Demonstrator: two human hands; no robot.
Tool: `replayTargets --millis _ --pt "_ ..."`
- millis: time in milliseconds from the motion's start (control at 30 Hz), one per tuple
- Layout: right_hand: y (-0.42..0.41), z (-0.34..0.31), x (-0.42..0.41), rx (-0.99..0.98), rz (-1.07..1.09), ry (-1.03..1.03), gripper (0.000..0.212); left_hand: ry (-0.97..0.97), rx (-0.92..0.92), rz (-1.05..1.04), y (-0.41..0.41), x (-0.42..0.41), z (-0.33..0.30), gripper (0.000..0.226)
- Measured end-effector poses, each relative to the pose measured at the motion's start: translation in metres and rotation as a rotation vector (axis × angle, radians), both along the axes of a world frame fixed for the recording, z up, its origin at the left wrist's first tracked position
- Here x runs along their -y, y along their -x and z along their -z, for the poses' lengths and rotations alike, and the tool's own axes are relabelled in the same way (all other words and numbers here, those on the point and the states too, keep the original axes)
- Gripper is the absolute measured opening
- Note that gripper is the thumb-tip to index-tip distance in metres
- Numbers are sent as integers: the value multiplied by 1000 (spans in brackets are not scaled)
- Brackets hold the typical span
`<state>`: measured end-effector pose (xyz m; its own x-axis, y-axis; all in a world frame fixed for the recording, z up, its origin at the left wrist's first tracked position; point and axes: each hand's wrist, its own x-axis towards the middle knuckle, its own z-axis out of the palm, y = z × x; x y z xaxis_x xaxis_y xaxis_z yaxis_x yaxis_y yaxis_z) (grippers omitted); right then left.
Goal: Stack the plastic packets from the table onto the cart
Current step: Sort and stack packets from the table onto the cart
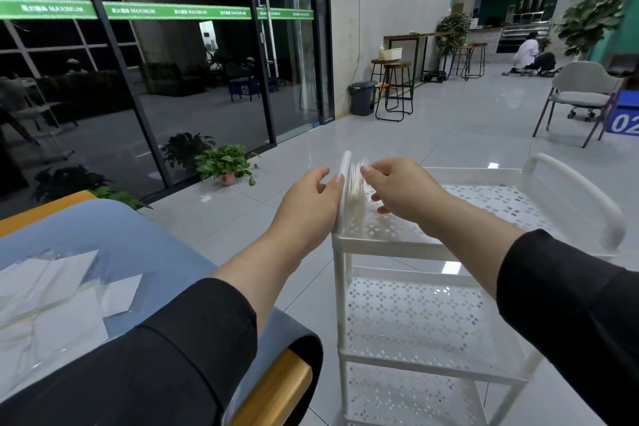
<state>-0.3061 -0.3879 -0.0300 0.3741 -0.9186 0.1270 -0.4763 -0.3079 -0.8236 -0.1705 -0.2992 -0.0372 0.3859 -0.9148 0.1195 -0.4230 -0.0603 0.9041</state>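
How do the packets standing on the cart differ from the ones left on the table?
The packets on the cart stand upright on edge in a tight bunch on the top shelf, between the left hand and right hand. The packets on the table lie flat, loose and overlapping, with no hand on them. Both sets look white.

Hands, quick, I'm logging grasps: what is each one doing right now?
Left hand: holds the upright stack of packets on the cart.
Right hand: fingers curled at the stack's top; grip cannot be told.
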Motion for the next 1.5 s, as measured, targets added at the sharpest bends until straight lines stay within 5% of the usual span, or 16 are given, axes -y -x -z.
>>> replayTargets --millis 500,767,1000,1233,1367,1500 --pt "-4 -5 -5 -21 5 -139 56 51 81 35 7 -7 -2 39" --pt "-11 -14 -7 -111 45 -229 20 5 47 52 6 -7 1 40" --pt "-18 -19 -5 -310 90 -45 11 6 16 46 5 -7 3 43" --pt "-20 -23 -9 -615 83 238 30 16 9 46 5 -9 4 41" --pt "-27 -25 -13 -553 23 82 29 13 18 45 5 -9 6 40" --pt "-20 -18 -12 -168 27 0 35 25 42 61 4 -10 6 39"
